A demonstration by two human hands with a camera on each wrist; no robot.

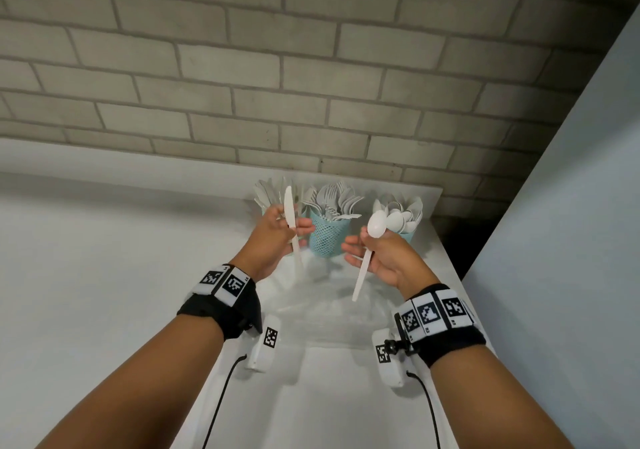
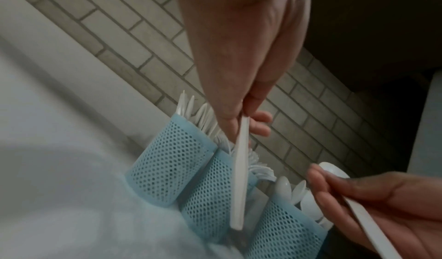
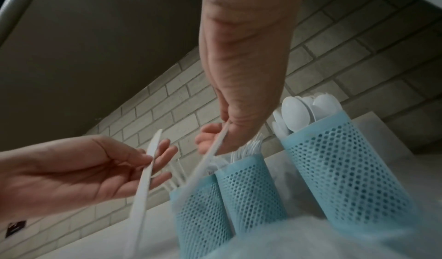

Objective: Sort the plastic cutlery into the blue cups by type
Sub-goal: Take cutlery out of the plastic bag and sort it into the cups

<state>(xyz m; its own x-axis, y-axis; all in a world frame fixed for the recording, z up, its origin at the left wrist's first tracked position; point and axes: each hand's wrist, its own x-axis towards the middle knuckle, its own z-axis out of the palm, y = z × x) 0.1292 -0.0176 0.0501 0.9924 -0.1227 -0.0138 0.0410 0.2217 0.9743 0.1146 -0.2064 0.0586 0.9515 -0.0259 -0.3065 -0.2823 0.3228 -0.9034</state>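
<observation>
Three blue mesh cups stand in a row at the back of the white counter [image 1: 104, 258]. The left cup [image 2: 167, 168] holds white knives, the middle cup [image 1: 327, 235] forks, the right cup [image 3: 344, 161] spoons. My left hand [image 1: 277, 234] pinches a white plastic knife [image 1: 290, 216] upright, blade up, just in front of the knife cup. My right hand [image 1: 384, 254] holds a white plastic spoon [image 1: 375, 227] by its handle, bowl up, in front of the spoon cup. Both pieces hang above the counter, outside the cups.
A crumpled clear plastic bag [image 1: 332, 310] lies on the counter below my hands. A grey brick wall [image 1: 311, 67] rises right behind the cups. A pale panel [image 1: 571, 206] closes off the right side, with a dark gap beside the counter's right edge.
</observation>
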